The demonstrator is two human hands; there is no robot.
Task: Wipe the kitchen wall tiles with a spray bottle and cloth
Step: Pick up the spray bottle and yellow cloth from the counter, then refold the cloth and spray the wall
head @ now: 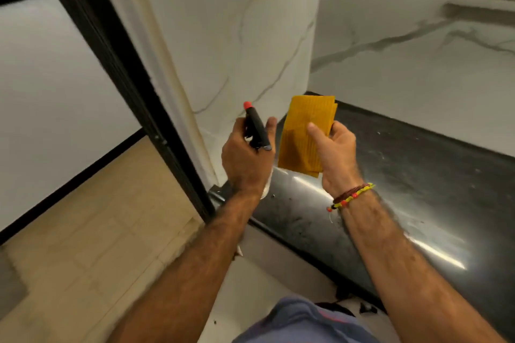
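Yellow cloth [305,135] — right hand [335,154] grips | spray bottle [256,128] — left hand [245,159] grips

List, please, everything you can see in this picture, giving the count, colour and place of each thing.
spray bottle: one, black head with a red nozzle tip, held up in front of the wall.
cloth: one, orange-yellow, folded, held above the counter.
wall tiles: white with grey veins, behind and right of the counter.
counter: one, black and glossy, lower right.
door frame: one, black, left of the tiles.
floor: beige tiles, lower left.
bracelet: yellow, red and brown threads, on the right wrist.
left hand: grips the spray bottle.
right hand: holds the cloth.
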